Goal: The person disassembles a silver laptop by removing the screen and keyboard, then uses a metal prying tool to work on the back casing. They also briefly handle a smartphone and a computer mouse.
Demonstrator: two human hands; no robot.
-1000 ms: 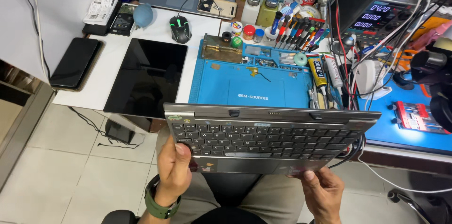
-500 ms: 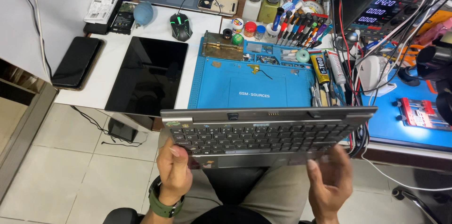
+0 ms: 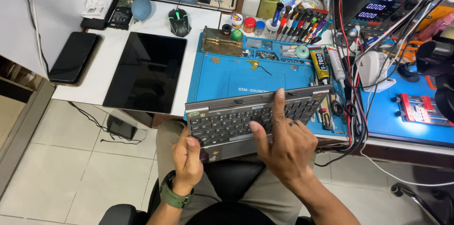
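Two hands work on one grey keyboard base [image 3: 246, 118]. The left hand [image 3: 187, 161] grips its near-left corner, thumb curled over the keys, fingers hidden below. The right hand [image 3: 286, 142] lies spread over the right half, index finger extended toward the far hinge edge, holding nothing. The base runs long axis left to right, far edge resting on the blue work mat [image 3: 246, 76], near edge over the lap. Both hands are about equally near. Left of it lies a black tablet [image 3: 146, 71]; a rack of screwdrivers [image 3: 300, 21] stands at the mat's far-right edge.
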